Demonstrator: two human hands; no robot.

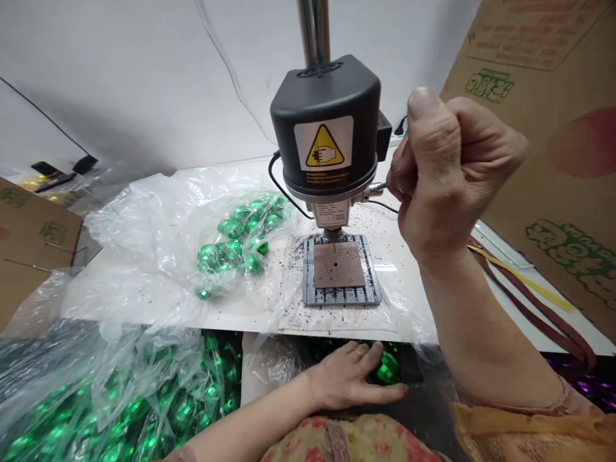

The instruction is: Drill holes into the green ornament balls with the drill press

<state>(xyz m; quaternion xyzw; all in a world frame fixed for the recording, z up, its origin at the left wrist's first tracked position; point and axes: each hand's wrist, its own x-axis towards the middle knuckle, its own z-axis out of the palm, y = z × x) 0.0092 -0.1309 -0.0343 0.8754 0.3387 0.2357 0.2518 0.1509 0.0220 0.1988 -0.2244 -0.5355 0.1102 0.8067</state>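
Observation:
My right hand (pixel 452 173) is raised in a fist to the right of a black drill press (pixel 325 122); a metal lever runs from the press to its curled fingers, which hide the lever's end. Under the press, a brown square plate (pixel 339 276) with a small dark hole lies on the grey slotted base (pixel 341 296). My left hand (pixel 353 378) is low in front of the table edge, palm down, with fingers spread. Beside its fingertips, above the thumb, is a shiny green faceted ball (pixel 389 367).
Green balls (pixel 231 250) lie on clear plastic (pixel 139 218) on the white table (pixel 231 314). More green balls (pixel 183 410) fill a plastic bag at lower left. Cardboard boxes (pixel 543 147) stand at both sides. Dark crumbs surround the base. Brown and yellow straps lie at right.

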